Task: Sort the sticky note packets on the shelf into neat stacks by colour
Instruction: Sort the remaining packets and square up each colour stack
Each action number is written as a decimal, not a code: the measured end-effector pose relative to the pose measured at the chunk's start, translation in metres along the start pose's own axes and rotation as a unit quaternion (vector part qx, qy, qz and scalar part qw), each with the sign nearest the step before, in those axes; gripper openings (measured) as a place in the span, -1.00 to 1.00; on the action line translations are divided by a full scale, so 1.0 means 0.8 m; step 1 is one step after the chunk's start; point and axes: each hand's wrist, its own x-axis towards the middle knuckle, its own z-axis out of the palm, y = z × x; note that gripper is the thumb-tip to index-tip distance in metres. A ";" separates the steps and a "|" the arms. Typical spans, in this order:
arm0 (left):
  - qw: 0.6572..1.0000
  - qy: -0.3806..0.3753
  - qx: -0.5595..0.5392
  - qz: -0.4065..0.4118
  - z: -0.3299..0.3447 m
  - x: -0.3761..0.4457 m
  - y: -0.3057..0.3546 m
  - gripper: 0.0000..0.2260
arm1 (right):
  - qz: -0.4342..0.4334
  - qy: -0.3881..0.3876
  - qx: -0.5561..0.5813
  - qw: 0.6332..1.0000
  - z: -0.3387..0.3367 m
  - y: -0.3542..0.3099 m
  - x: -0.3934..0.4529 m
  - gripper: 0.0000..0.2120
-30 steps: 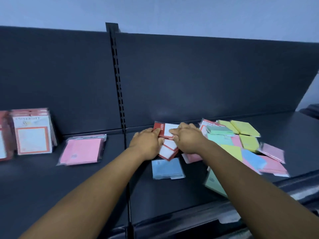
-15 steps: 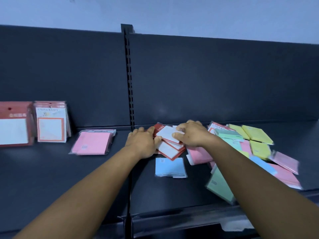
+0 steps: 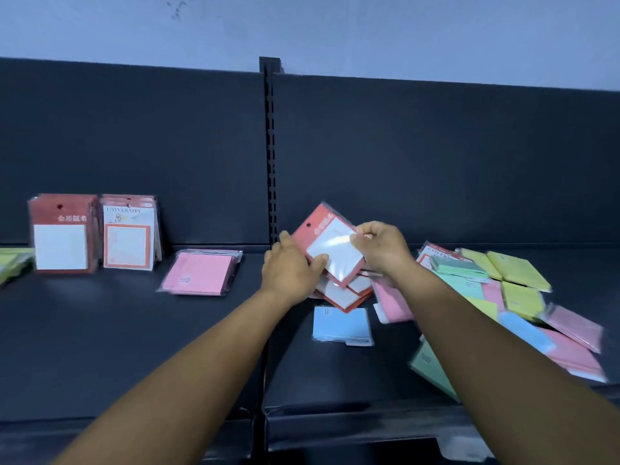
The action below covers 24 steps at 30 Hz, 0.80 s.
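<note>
At the far left edge of the dark shelf (image 3: pixel 100 347) lies a blurred yellow-green packet (image 3: pixel 11 263), cut off by the frame. Next to it a row of red packets (image 3: pixel 62 233) with white windows stands upright against the back panel (image 3: pixel 134 156), and just beside that a second upright row of white-and-orange packets (image 3: pixel 129 238) printed "UNIVERSITY". Further right, apart from both rows, a pink stack (image 3: pixel 201 271) lies flat in clear wrappers. A slotted upright post (image 3: pixel 270 156) divides the back panel near the middle.

Right of the post, the left hand (image 3: pixel 290 273) holds a red packet (image 3: pixel 332 245) tilted up off the shelf, thumb across its lower white face and fingers behind it. The right hand (image 3: pixel 382 248) pinches the same packet's right edge, fingers curled on it. Under the hands more red-and-white packets (image 3: pixel 349 292) lie loosely overlapped. In front of them a lone blue packet (image 3: pixel 340 325) lies flat. A pink packet (image 3: pixel 392 303) pokes out beside the right forearm, which hides part of the mixed heap. That heap (image 3: pixel 503 286) spreads to the right: green, yellow, pink and blue packets overlapping at odd angles, with a green packet (image 3: pixel 431 367) at the shelf's front lip; its right fringe is blurred
</note>
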 end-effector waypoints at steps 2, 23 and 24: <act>0.991 -0.001 -0.126 -0.040 0.000 0.005 0.007 -0.49 | 0.025 -0.014 0.063 0.998 0.005 -0.005 -0.004 -0.94; 0.998 0.032 0.005 -0.057 -0.016 0.018 -0.007 -0.68 | 0.012 -0.220 -0.444 0.868 -0.043 0.014 0.038 -0.39; 0.998 0.031 0.005 -0.058 -0.016 0.018 -0.008 -0.68 | 0.017 -0.230 -0.446 0.865 -0.045 0.014 0.042 -0.35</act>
